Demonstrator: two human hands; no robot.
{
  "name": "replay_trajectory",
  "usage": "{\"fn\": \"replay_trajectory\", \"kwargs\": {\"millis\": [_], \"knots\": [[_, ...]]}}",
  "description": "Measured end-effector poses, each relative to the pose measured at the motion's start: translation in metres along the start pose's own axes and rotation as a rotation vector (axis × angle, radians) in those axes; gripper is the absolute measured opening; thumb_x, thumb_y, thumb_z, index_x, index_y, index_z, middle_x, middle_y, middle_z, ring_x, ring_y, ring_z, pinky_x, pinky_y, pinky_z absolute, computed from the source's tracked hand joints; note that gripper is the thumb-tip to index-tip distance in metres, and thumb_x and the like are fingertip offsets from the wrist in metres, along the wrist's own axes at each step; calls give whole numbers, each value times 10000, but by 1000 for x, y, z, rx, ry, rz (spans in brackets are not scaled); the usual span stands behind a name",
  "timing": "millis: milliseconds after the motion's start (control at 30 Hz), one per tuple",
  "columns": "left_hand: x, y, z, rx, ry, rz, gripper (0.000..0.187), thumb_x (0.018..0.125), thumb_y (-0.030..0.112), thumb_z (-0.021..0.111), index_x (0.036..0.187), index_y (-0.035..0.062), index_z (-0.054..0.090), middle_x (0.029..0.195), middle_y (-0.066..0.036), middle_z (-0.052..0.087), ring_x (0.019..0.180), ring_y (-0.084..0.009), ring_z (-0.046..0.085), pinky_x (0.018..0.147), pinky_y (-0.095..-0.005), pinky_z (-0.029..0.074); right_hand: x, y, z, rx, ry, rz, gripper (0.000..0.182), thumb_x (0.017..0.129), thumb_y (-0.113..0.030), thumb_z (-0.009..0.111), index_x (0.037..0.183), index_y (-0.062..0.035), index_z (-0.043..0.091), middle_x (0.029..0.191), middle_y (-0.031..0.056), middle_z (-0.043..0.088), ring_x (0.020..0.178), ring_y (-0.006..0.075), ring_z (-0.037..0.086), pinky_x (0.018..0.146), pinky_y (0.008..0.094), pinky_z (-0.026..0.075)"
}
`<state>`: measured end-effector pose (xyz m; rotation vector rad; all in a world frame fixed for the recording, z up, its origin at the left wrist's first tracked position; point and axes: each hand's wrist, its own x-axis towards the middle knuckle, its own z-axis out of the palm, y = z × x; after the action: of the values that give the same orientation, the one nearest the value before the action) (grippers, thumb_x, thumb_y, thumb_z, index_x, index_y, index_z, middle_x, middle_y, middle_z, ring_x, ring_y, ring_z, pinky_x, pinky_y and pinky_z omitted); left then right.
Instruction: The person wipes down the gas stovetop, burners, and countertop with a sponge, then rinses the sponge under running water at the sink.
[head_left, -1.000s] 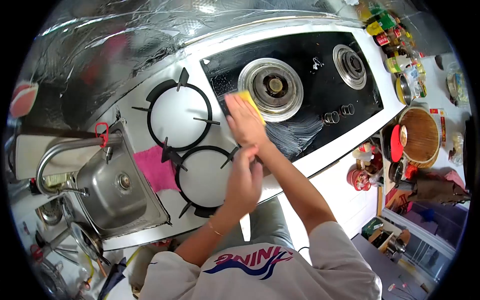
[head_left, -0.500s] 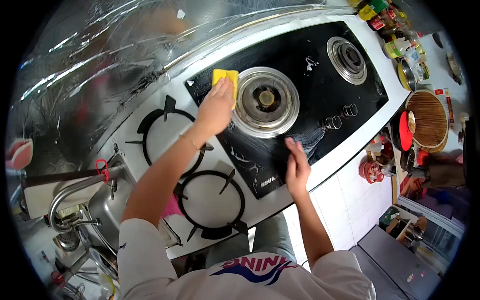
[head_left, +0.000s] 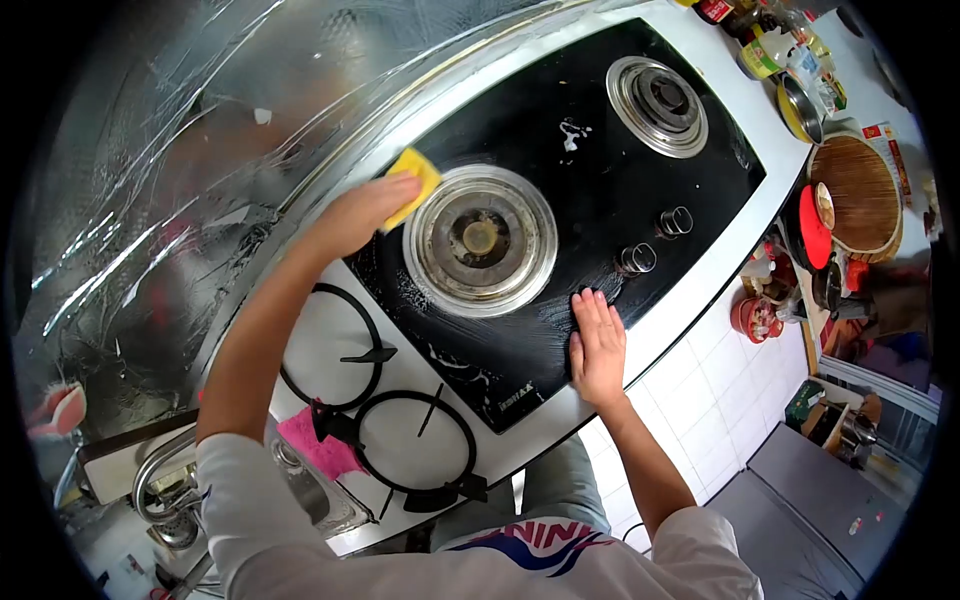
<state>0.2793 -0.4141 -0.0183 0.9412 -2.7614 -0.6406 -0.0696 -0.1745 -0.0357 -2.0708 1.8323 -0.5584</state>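
Left hand: fingers closed over yellow rectangular sponge (slightly blurred).
Right hand: fingers slightly parted, flat on black glass cooktop.
Round steel burner: just beside left fingertips.

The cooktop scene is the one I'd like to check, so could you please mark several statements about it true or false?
1. The left hand holds a yellow sponge. True.
2. The right hand is gripping a control knob. False: it is open, at the near edge of the black cooktop.
3. Two black pan supports lie on the white counter beside the cooktop. True.
4. The pink cloth lies between the two burners. False: it lies by the sink, next to the pan supports.
5. Patches of white foam show on the cooktop. True.
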Motion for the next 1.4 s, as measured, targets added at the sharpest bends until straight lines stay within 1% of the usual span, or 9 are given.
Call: {"fn": "replay_trajectory", "kwargs": {"millis": [400,467,533,700,933,1133,1267,1333,1400], "knots": [[144,68,36,-116,-203,283,477,783,-98,553,1187,122,681,1344,-81,587,1284,-263,518,1123,-325,380,1,0,0,4,-5,-5,563,880,-53,534,1434,-40,431,1488,158,433,1410,308,369,1156,447,238],[141,68,32,-127,-205,207,456,818,-68,546,1201,139,679,1333,-68,599,1283,-249,523,1114,-324,393,1,2,-1,-24,-3,-17,565,876,-77,564,1427,-47,444,1484,125,445,1395,276,393,1147,438,266],[136,49,28,-76,-152,204,327,932,155,519,1217,178,679,1357,-45,585,1276,-234,529,1080,-328,416,-2,3,-1,-25,-8,-15,568,875,-75,565,1428,-46,441,1486,123,443,1396,274,392,1147,438,266],[120,14,3,14,-131,53,280,879,112,574,1117,74,717,1261,-74,650,1260,-241,543,1047,-343,445,-1,0,3,34,1,-6,564,873,-45,546,1426,-38,437,1495,137,429,1414,292,363,1158,445,238],[158,117,50,-19,-189,399,260,754,48,694,1011,24,725,1184,-87,672,1213,-244,554,1013,-323,469,-1,1,1,22,3,-27,566,867,-54,559,1420,-37,440,1492,130,434,1410,282,370,1156,435,244],[166,69,23,175,-33,173,147,795,120,634,892,53,722,1129,-82,673,1096,-265,605,908,-349,509,-3,6,3,50,29,-49,554,860,-55,566,1404,-44,462,1473,132,457,1393,282,396,1151,429,263],[158,115,47,235,-213,-21,210,773,125,659,951,18,690,1128,-124,668,1094,-277,599,917,-349,505,17,23,-19,17,-43,-130,537,847,-59,586,1378,-51,501,1451,122,486,1366,270,434,1139,425,304],[145,139,64,183,-127,259,266,765,90,654,1010,-14,663,1137,-140,665,1094,-284,603,925,-361,515,28,30,-23,9,-7,-134,536,837,-51,593,1368,-54,517,1431,117,508,1351,263,454,1132,422,322],[145,130,67,144,-64,199,257,763,83,652,992,-34,651,1121,-139,667,1073,-293,609,917,-375,516,30,36,-19,14,26,-218,540,833,-56,587,1369,-58,516,1420,119,519,1346,268,459,1132,428,321]]}}
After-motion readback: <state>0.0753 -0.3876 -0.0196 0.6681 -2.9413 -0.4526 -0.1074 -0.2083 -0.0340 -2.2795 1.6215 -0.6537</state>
